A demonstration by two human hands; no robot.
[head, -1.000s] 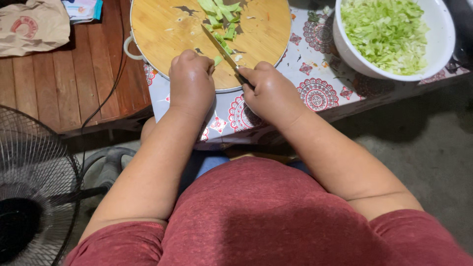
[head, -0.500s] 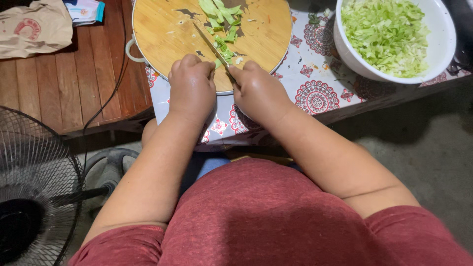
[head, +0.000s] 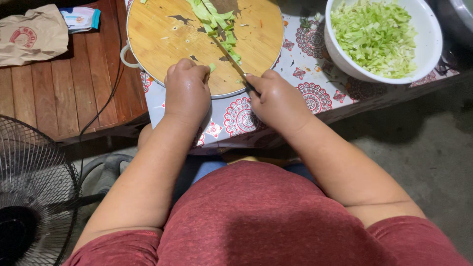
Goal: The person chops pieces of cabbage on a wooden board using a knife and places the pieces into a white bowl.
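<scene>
Your right hand (head: 278,101) grips the knife (head: 231,54) over cabbage strips (head: 212,15) on the board (head: 162,39); your left hand (head: 187,91) is clenched beside them. The white bowl (head: 433,39) holds shredded cabbage (head: 374,34).

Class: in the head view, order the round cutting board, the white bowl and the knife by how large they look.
1. round cutting board
2. white bowl, partly cut off by the frame
3. knife, held in the right hand

Pale green on warm yellow-brown wood, over a patterned cloth.

Light green cabbage strips (head: 213,17) on a honey-coloured round cutting board (head: 162,39); far right, a white bowl (head: 429,47) of pale green shreds (head: 374,34). Beneath, a white tablecloth (head: 315,93) with red and dark medallions. Reddish-brown plank table (head: 64,88) at left. Red shirt (head: 276,216) near.
</scene>
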